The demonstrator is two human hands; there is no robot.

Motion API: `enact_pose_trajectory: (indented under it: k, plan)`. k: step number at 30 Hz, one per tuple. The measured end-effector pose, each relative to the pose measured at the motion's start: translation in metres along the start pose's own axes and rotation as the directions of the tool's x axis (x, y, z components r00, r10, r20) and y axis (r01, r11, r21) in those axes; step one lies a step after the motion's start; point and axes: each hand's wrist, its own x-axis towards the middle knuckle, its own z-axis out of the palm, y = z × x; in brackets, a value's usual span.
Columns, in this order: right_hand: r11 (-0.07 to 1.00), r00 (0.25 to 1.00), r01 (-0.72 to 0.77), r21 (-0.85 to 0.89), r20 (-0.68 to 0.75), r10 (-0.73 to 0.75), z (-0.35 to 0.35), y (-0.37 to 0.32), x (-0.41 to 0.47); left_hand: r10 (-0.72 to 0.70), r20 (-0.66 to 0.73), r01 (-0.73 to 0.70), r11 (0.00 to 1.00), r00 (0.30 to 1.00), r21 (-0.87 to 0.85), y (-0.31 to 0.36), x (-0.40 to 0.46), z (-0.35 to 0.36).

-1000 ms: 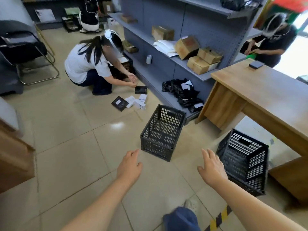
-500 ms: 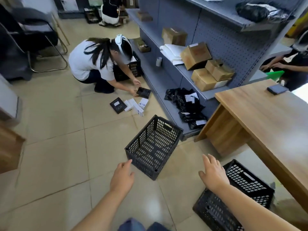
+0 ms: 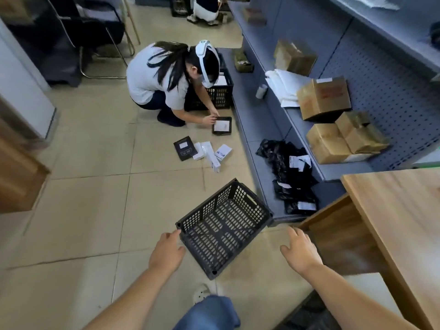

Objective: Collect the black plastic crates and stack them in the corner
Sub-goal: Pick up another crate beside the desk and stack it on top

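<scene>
An empty black plastic crate point(image 3: 223, 226) stands upright on the tiled floor just in front of me, turned at an angle. My left hand point(image 3: 166, 253) reaches to its near left corner, fingers relaxed, right at the rim. My right hand point(image 3: 301, 252) hovers open to the right of the crate, a little apart from it. A second black crate point(image 3: 220, 94) stands farther back beside a crouching person. A dark edge of another crate point(image 3: 309, 313) shows at the bottom right under my right arm.
A crouching person point(image 3: 164, 79) handles a black tray point(image 3: 222, 125) on the floor, with small boxes point(image 3: 207, 152) scattered nearby. Grey shelving point(image 3: 273, 120) with cardboard boxes and black bags runs along the right. A wooden desk point(image 3: 400, 210) stands at right, a chair point(image 3: 78, 36) at back left.
I have stepped closer and look more steeply down. Both hands moved forward to either side of the near crate; the crate at right has slipped almost out of view.
</scene>
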Motion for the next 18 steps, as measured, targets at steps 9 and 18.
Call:
enact_pose_trajectory:
  k: [9,18]
  plan:
    - [0.999,0.996,0.028,0.028,0.086,-0.03,-0.047,0.004,0.101,-0.077,-0.021,0.076,0.995,0.997,-0.064,0.053,0.063,-0.013]
    - [0.974,0.948,0.224,-0.041,0.243,-0.208,-0.061,0.013,0.219,-0.37,-0.013,0.362,0.915,0.929,-0.177,0.061,0.094,0.024]
